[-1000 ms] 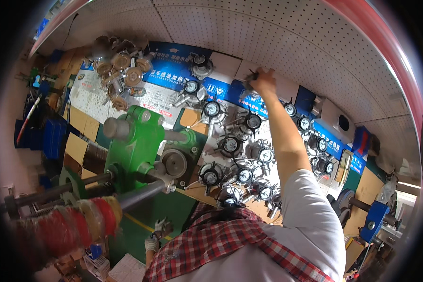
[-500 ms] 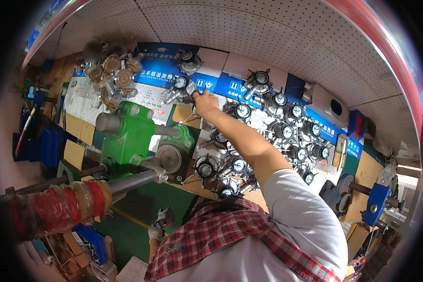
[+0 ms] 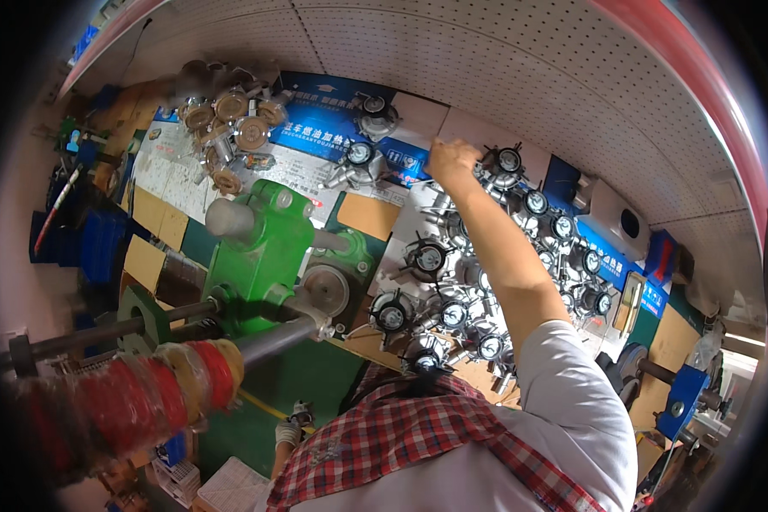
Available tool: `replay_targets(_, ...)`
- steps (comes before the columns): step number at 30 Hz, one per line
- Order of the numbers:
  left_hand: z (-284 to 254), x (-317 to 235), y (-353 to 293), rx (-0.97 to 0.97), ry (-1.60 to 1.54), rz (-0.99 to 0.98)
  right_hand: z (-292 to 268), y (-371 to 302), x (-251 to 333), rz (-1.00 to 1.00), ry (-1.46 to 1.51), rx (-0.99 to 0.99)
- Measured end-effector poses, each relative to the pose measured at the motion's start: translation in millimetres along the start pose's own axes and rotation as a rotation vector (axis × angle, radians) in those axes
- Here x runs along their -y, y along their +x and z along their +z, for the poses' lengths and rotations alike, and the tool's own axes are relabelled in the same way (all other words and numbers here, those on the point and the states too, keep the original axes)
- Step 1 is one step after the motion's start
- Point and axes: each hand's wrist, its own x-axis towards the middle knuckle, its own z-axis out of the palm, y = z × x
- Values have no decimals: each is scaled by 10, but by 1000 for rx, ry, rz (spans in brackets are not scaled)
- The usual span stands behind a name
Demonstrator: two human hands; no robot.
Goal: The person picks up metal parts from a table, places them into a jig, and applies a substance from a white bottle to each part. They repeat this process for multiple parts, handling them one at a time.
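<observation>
My right hand, bare, is raised over the far side of the bench with fingers loosely bent and apart; nothing shows in them. It hovers between one silver metal housing with a black-rimmed round top on its left and a similar housing on its right. Several more such housings crowd the bench below and beside my right forearm. Low at the left, my left hand, in a pale glove, is closed around a small grey metal casting; its fingers are partly hidden.
A green press stands left of the housings, its bar wrapped in red material reaching toward me. Tan-faced metal parts are piled at the back left. A white box and a blue machine bracket are at the right.
My right hand has left the single housing at the back and moved right toward the crowded group. That housing stays on the bench. My left hand still holds the casting low down.
</observation>
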Motion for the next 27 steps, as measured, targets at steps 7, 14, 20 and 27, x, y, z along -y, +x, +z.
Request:
replay_targets(7, -163, 26, -225, -41, -142, 12, 109, 148, 1100, -490, 318, -211)
replay_targets(14, -23, 260, -367, -33, -73, 14, 436, 216, 925, -647, 249, -210)
replay_targets(20, -84, 101, -346, -21, -83, 37, 349, -422, 340, -744, 264, -1)
replay_targets(27, -188, 71, -407, -39, -42, 26, -264, -72, 690, -854, 67, 470)
